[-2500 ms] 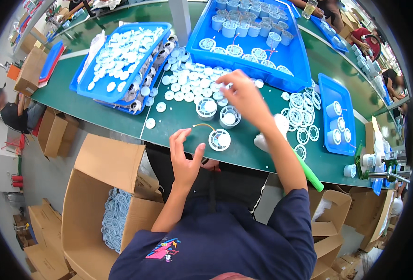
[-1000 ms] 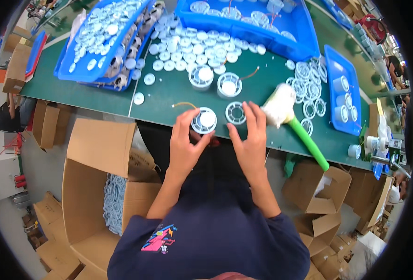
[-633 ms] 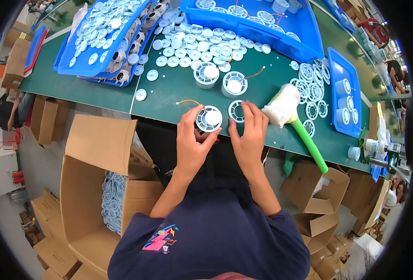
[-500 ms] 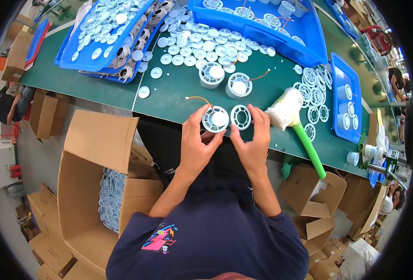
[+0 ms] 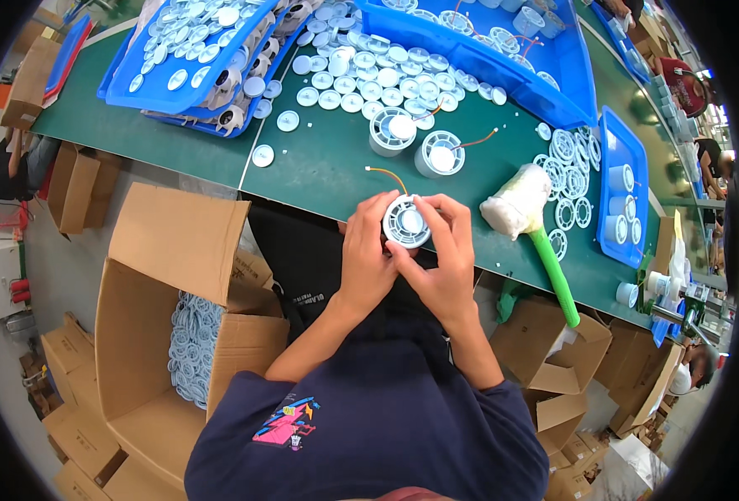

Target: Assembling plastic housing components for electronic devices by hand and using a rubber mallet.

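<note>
At the table's near edge, my left hand [image 5: 364, 260] grips a round white plastic housing [image 5: 412, 220] with a pale disc in its centre. A thin yellow-orange wire [image 5: 390, 174] with a small white plug leaves its far side. A slotted white ring [image 5: 394, 238] lies over the housing's face. My right hand [image 5: 443, 259] has its fingers closed on the ring's right edge, thumb at the near side. Beyond my hands stand two similar cup-shaped housings, one on the left [image 5: 392, 131] and one on the right [image 5: 440, 154], both with wires.
To the right lies a mallet [image 5: 516, 203] with a green handle, beside loose slotted rings [image 5: 565, 178]. Many small round discs [image 5: 369, 88] spread near a blue bin [image 5: 486, 67]. Blue trays stand stacked left [image 5: 169, 96]; another [image 5: 612, 134] holds housings. An open carton [image 5: 140, 334] contains rings.
My right hand has moved left, bringing the slotted ring from beside the housing onto its face. Both hands now meet around the housing. The view has shifted slightly.
</note>
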A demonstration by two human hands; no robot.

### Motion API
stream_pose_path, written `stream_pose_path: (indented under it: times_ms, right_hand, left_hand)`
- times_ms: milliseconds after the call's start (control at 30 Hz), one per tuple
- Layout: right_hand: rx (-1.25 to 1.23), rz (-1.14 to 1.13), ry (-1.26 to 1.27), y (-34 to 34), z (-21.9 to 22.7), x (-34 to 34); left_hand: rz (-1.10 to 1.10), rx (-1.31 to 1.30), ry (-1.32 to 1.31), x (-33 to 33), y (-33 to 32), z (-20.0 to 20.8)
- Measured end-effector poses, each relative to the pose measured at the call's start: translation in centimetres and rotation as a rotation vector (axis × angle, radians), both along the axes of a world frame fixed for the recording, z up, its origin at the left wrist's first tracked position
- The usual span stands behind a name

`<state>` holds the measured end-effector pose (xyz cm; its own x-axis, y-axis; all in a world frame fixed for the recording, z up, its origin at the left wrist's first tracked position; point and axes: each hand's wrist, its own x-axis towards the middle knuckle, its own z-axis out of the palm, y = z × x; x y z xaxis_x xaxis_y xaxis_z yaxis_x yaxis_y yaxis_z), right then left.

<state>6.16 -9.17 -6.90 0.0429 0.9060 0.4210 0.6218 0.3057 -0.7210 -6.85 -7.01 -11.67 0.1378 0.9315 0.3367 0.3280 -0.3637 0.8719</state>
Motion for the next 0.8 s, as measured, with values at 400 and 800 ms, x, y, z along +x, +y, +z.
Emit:
stream_pose_path:
  times_ms: [400,800]
  right_hand:
    - [0.027,-0.096,0.069,-0.27,-0.84,-0.51]
    - [-0.001,-0.137,0.068,0.00,-0.08,-1.21]
  left_hand:
    - [0.027,-0.060,-0.032,0.27,-0.52,-0.45]
    - [0.048,0.013,0.018,0.24,-0.38,-0.78]
